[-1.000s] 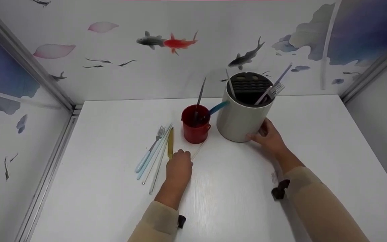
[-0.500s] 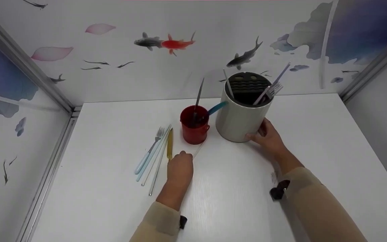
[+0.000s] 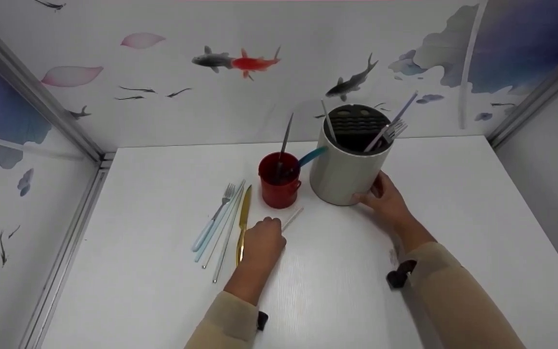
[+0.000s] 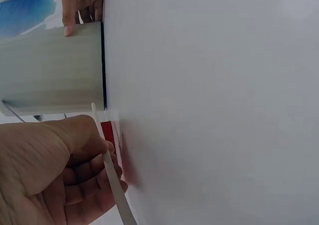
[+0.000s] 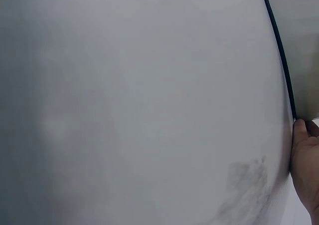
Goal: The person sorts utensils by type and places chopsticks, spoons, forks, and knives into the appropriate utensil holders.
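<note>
My left hand [image 3: 264,242] pinches a thin white stick [image 3: 292,219] between thumb and fingers, just above the table. In the left wrist view the stick [image 4: 114,182] runs past the thumb; its kind is unclear. To the left of this hand lies a gold knife [image 3: 245,208], its lower handle partly behind the hand. My right hand [image 3: 388,203] grips the lower right side of a beige cylindrical utensil holder [image 3: 342,177], thumb in front, other fingers mostly hidden. The holder stands upright with a fork [image 3: 395,130] and other utensils in its black slotted top.
A small red bucket [image 3: 279,191] with a blue-handled utensil [image 3: 312,156] and a dark, thin one stands left of the holder. Left of the knife lie a blue-handled fork [image 3: 218,213] and several thin sticks [image 3: 223,242]. A patterned wall rises behind the white table [image 3: 337,291].
My left hand has shifted slightly right with the white stick, whose tip has moved away from the bucket's base. More of the gold knife shows. The right hand stays on the holder.
</note>
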A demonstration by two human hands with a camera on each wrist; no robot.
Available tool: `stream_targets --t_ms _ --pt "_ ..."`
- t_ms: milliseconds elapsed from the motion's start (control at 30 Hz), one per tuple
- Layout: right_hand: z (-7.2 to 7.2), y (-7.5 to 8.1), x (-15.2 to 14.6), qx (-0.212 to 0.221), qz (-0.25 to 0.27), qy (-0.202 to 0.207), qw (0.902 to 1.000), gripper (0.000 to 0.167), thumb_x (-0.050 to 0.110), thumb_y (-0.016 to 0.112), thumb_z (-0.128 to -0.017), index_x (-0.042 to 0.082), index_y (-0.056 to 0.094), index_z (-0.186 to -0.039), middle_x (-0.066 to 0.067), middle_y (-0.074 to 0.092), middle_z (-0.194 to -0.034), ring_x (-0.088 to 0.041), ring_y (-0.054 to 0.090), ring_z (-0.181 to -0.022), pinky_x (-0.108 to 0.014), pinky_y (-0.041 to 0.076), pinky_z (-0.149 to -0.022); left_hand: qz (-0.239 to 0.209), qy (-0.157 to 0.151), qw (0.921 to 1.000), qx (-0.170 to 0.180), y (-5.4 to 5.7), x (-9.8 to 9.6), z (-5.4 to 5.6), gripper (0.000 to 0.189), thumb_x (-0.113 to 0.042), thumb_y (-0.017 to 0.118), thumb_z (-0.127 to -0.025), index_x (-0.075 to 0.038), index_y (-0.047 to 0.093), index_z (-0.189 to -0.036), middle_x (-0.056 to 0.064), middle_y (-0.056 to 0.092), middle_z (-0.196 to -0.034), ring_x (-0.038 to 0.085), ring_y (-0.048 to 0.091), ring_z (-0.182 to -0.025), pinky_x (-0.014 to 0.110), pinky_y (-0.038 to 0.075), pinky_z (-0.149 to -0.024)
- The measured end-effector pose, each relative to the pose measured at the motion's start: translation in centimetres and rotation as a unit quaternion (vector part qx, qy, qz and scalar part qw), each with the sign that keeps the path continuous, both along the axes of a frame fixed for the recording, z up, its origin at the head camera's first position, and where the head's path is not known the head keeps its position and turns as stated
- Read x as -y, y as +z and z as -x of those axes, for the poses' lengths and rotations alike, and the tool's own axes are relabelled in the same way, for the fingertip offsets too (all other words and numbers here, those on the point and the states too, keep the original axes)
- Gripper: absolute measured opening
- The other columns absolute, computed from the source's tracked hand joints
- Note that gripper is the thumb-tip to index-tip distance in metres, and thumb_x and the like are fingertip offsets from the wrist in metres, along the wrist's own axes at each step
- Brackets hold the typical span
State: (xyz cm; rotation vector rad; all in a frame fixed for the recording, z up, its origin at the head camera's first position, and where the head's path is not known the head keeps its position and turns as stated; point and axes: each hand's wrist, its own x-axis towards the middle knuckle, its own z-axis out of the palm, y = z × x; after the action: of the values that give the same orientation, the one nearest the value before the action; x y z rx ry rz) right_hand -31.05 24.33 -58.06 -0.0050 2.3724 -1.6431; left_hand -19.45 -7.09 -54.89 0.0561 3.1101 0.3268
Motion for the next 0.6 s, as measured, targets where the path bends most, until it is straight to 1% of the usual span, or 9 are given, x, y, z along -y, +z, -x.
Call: stream_targets --t_ms 67,133,267,367,467,533,600 --pt "0.0 -0.2 -0.1 -0.007 -0.001 0.003 1.0000 0.120 0.051 0.086 -0.081 0.022 0.009 -0.168 -0.001 0.018 -0.175 -0.024 0.019 -0.162 -0.045 0.022 -0.131 -0.015 0.001 0.9999 -0.003 0.6 -0.3 0.0 0.011 -0.013 0.073 -0.090 -0.005 0.071 -0.098 0.008 0.070 -0.083 0.022 0.069 -0.075 0.038 0.060 -0.064" --pt "0.1 -0.5 -0.2 -0.011 -0.002 0.005 0.9999 0.120 0.051 0.086 -0.081 0.020 0.008 -0.168 -0.002 0.018 -0.175 -0.024 0.019 -0.161 -0.045 0.022 -0.130 -0.023 0.004 0.9997 -0.001 1.1 -0.5 0.1 0.019 -0.015 0.071 -0.093 -0.005 0.071 -0.109 0.007 0.072 -0.086 0.018 0.067 -0.073 0.035 0.061 -0.068" --pt "0.1 -0.6 -0.3 -0.006 0.001 0.001 1.0000 0.120 0.049 0.086 -0.082 0.021 0.008 -0.168 -0.002 0.018 -0.175 -0.024 0.019 -0.162 -0.045 0.023 -0.130 -0.046 -0.003 0.9989 -0.006 2.1 -0.9 0.0 0.023 -0.017 0.065 -0.098 -0.007 0.067 -0.119 0.006 0.071 -0.081 0.015 0.061 -0.066 0.030 0.060 -0.067" --pt "0.1 -0.5 -0.3 -0.002 0.006 -0.001 1.0000 0.118 0.047 0.086 -0.082 0.023 0.009 -0.168 -0.001 0.018 -0.175 -0.024 0.019 -0.162 -0.046 0.022 -0.130 -0.056 -0.024 0.9975 -0.035 2.7 -1.1 -0.2 0.016 -0.017 0.062 -0.101 -0.009 0.063 -0.115 0.005 0.068 -0.077 0.014 0.059 -0.063 0.030 0.058 -0.061" --pt "-0.1 0.0 -0.1 0.006 0.006 -0.002 1.0000 0.120 0.047 0.087 -0.081 0.022 0.008 -0.168 -0.001 0.016 -0.175 -0.024 0.017 -0.162 -0.046 0.021 -0.130 -0.052 -0.047 0.9951 -0.070 3.0 -1.3 -0.4 0.017 -0.017 0.060 -0.103 -0.008 0.059 -0.117 0.005 0.066 -0.077 0.012 0.057 -0.062 0.027 0.056 -0.057" --pt "-0.3 0.6 0.1 0.013 0.007 -0.003 0.9999 0.121 0.046 0.087 -0.081 0.020 0.008 -0.168 -0.002 0.016 -0.175 -0.025 0.017 -0.162 -0.046 0.021 -0.131 -0.065 -0.047 0.9934 -0.082 3.4 -1.4 -0.6 0.019 -0.018 0.058 -0.105 -0.008 0.055 -0.120 0.004 0.064 -0.075 0.011 0.056 -0.059 0.025 0.053 -0.054" --pt "-0.5 1.1 0.3 0.020 0.009 -0.003 0.9998 0.122 0.046 0.088 -0.080 0.018 0.007 -0.168 -0.004 0.015 -0.175 -0.025 0.016 -0.162 -0.046 0.021 -0.131 -0.099 -0.036 0.9910 -0.082 3.8 -1.5 -0.7 0.019 -0.021 0.056 -0.108 -0.009 0.051 -0.122 0.003 0.063 -0.074 0.011 0.056 -0.058 0.022 0.050 -0.053"
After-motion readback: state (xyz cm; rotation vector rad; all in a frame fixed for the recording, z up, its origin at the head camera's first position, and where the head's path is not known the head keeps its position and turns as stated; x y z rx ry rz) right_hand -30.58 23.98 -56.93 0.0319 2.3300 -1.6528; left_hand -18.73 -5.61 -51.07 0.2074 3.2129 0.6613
